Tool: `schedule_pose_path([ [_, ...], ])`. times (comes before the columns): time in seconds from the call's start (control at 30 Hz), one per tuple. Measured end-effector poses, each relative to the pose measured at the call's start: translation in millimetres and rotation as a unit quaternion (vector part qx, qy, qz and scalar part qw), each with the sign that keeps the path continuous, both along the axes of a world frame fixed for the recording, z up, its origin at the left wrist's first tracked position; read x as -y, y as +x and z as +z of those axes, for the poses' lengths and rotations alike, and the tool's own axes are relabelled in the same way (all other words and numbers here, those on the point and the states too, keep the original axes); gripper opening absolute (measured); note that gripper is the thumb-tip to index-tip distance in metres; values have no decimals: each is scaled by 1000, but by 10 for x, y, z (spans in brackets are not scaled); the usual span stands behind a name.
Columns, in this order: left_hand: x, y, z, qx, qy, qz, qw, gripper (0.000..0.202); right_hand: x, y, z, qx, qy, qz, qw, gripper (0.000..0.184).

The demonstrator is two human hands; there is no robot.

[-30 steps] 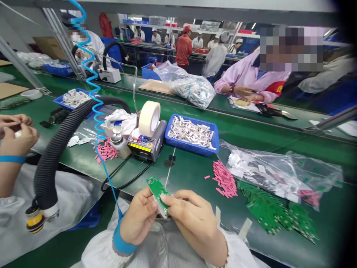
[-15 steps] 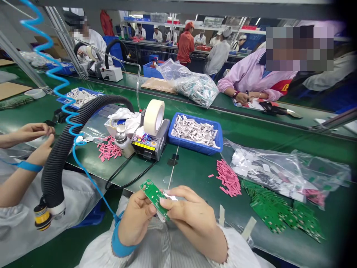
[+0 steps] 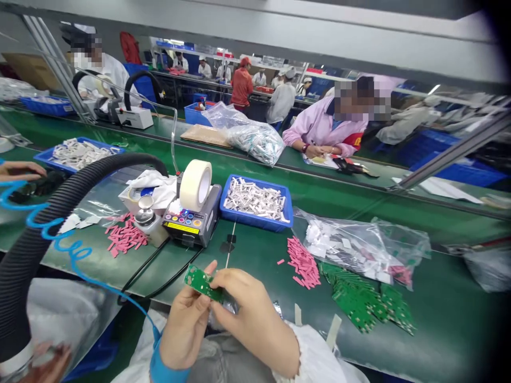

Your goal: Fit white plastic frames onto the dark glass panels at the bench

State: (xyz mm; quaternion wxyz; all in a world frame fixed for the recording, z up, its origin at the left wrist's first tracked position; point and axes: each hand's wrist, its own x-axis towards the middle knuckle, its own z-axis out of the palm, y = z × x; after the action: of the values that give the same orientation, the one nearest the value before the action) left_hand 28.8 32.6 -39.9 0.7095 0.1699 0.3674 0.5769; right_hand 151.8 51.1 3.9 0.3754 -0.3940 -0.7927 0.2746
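Observation:
Both my hands hold one small green circuit board (image 3: 200,282) just above the near edge of the green bench (image 3: 263,255). My left hand (image 3: 187,324) grips it from below, thumb up along its side. My right hand (image 3: 249,314) closes over its right end, fingers pressed on the board. A little pile of pink strips (image 3: 302,262) and a heap of green boards (image 3: 365,302) lie to the right of my hands. A tape dispenser (image 3: 194,210) with a white roll stands just beyond them.
A blue tray of white parts (image 3: 256,201) sits behind the dispenser. Clear bags of parts (image 3: 359,247) lie at right. A black corrugated hose (image 3: 43,223) and a blue coiled cord (image 3: 59,242) cross at left. A co-worker's hand (image 3: 19,170) is far left; other people work across the line.
The view swung right and down, so the bench things slid left. My hands kept the board, which now lies flatter and lower, with my right fingers further over it.

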Motion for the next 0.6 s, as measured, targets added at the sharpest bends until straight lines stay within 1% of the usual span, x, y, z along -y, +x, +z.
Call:
schedule_pose_path([
  [0.1,-87,69,27,5,35,-19,999,54,-95,174,75,10,14,13,1000,15],
  [0.13,-113,75,52,6,43,-24,999,56,-170,290,112,16,34,0,999,12],
  [0.17,-134,69,79,6,44,-27,999,55,-277,442,153,28,57,-34,997,11],
  [0.2,-150,50,102,2,37,-25,999,52,-421,628,193,51,78,-89,992,10],
  [0.23,-158,21,116,-5,22,-19,1000,48,-601,844,228,77,92,-161,980,13],
  [0.27,-158,-18,117,-17,1,-8,1000,44,-813,1080,253,118,87,-255,956,17],
  [0.3,-150,-64,98,-30,-26,10,999,41,-1047,1322,264,166,71,-350,919,21],
  [0.33,-135,-115,60,-41,-54,31,997,40,-1292,1559,256,183,59,-396,898,24],
  [0.37,-114,-170,1,-49,-83,52,994,40,-1534,1775,227,196,46,-423,883,26],
  [0.43,-56,-286,-166,-51,-136,89,985,43,-1958,2110,105,234,5,-446,864,25],
  [0.5,19,-403,-366,-42,-171,108,979,45,-2253,2296,-85,274,-39,-444,852,23],
  [0.53,61,-460,-464,-37,-184,115,975,45,-2347,2341,-189,293,-58,-440,847,23],
  [0.6,148,-559,-626,-25,-197,122,972,44,-2451,2372,-376,326,-85,-433,836,25],
])
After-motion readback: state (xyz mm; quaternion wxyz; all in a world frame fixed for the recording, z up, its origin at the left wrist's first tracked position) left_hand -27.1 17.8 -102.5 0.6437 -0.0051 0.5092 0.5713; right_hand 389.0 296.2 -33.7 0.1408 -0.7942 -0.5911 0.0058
